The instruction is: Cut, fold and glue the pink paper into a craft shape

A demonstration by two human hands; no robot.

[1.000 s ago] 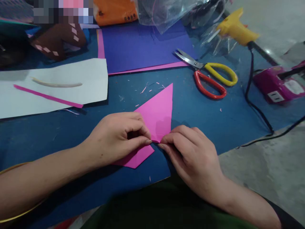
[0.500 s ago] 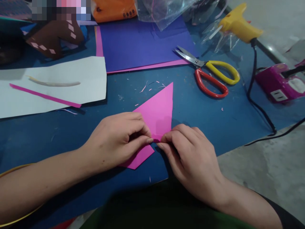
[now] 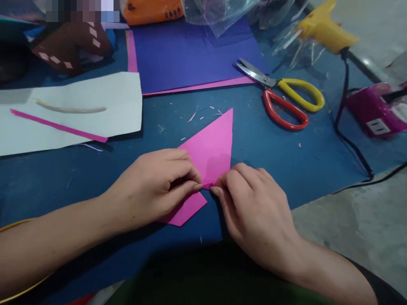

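Pinching pink paper point(image 3: 216, 144) at its curled edge, the left hand point(image 3: 159, 182) and right hand point(image 3: 257, 203) had nearly closed fingers point(image 3: 237, 182); its tip stretched beyond them over the desk point(image 3: 270, 156), scissors point(image 3: 269, 81) farther right.

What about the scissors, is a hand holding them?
No, the left hand and right hand pinch the pink paper, while the scissors lie apart from both.

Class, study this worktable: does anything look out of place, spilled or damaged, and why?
Mostly small untidiness: tiny scraps lie loose on the blue tabletop near the held pink paper, like uncollected offcuts. The scissors lie with their blades slightly apart, tips over the purple sheet, rather than closed. I see no clear spill or damage.
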